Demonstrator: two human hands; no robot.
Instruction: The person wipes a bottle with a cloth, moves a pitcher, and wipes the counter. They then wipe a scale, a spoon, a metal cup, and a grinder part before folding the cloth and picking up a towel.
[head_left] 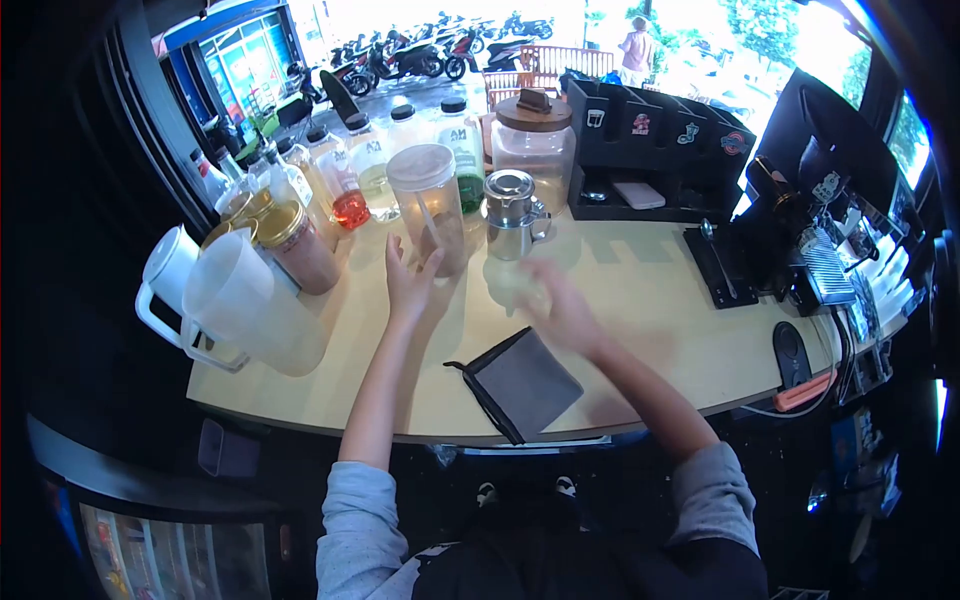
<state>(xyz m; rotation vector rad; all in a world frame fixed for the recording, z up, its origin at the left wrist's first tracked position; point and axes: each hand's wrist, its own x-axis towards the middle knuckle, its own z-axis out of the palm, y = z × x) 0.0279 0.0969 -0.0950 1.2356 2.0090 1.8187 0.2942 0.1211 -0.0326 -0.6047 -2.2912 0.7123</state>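
My left hand point(411, 283) reaches up at the base of a clear canister point(420, 190) with a whitish lid and brown contents, thumb and fingers apart and nothing between them. Smeared by motion, my right hand point(562, 308) hovers over the tabletop, just in front of a metal drip coffee maker point(511, 225) with a side handle. Between my forearms lies a flat grey drawstring pouch point(524, 385) with a black edge and cord, near the front edge of the wooden table point(640, 290).
Plastic pitchers point(262, 305) and a gold-lidded jar point(300, 250) crowd the left side. Bottles with black caps point(345, 190) line the back, beside a wood-lidded jar point(533, 150). A black organizer point(650, 150) stands back right; a spoon on a black tray point(722, 262) lies right.
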